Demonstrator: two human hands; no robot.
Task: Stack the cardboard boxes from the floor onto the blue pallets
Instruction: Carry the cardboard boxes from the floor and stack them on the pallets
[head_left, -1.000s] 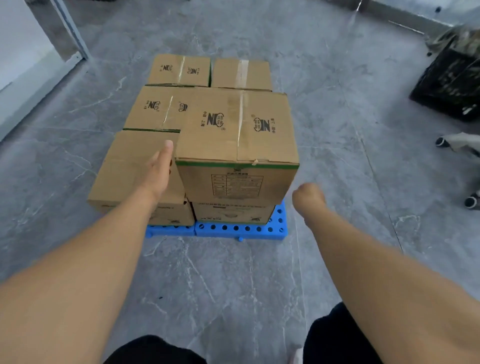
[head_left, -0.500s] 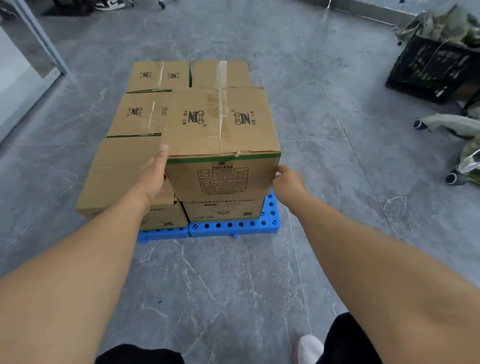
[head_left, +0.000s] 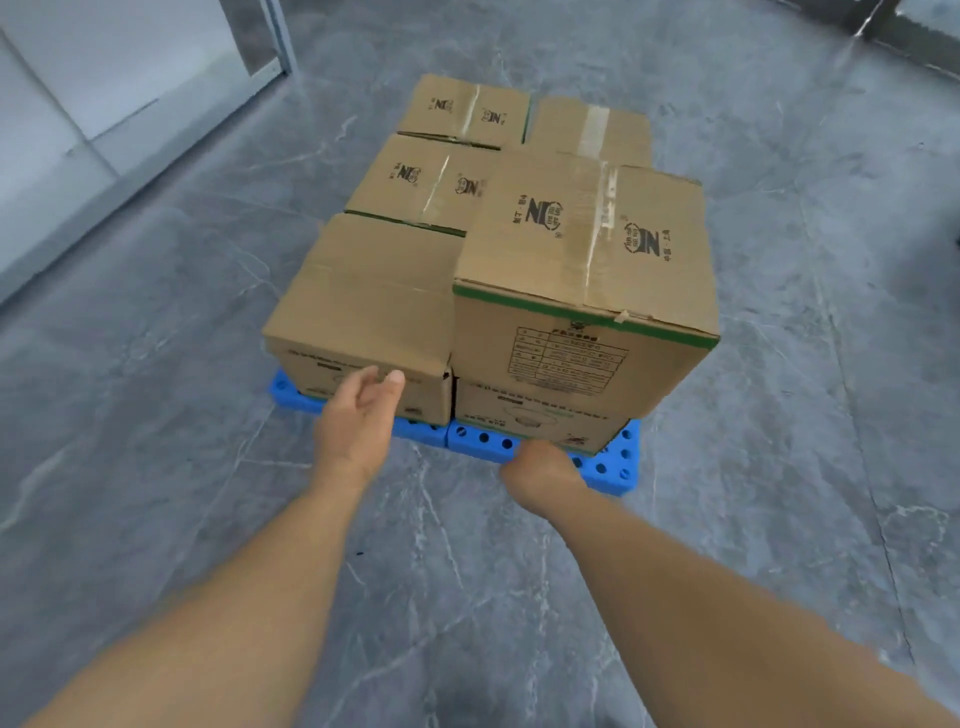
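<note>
Grey marbled floor (head_left: 156, 415), with a pale wall panel (head_left: 104, 78) at upper left. On the floor lie the blue pallets (head_left: 483, 447), perforated with round holes and set side by side. They carry the cardboard boxes in two columns.

Left column, near to far: a plain-topped box (head_left: 363, 306), a box printed with a logo (head_left: 421, 182), and a further logo box (head_left: 462, 109). Right column: a bottom box (head_left: 535, 421) at the near edge, its top covered by the top box (head_left: 587, 275), which has a green band at its upper front edge, a taped seam and a printed table on its front face. The top box sits slightly askew, overhanging the bottom box to the right. Behind it, part of a taped box (head_left: 592, 130) is visible.

Left hand (head_left: 358, 421): in front of the near face of the plain-topped box, fingers loosely extended and holding nothing; whether the fingertips touch the cardboard cannot be told. Right hand (head_left: 540, 473): low, in front of the pallet edge below the bottom box, seen from behind the wrist; its fingers are hidden, so their state cannot be told. Both forearms reach in from the lower edge of the view.
</note>
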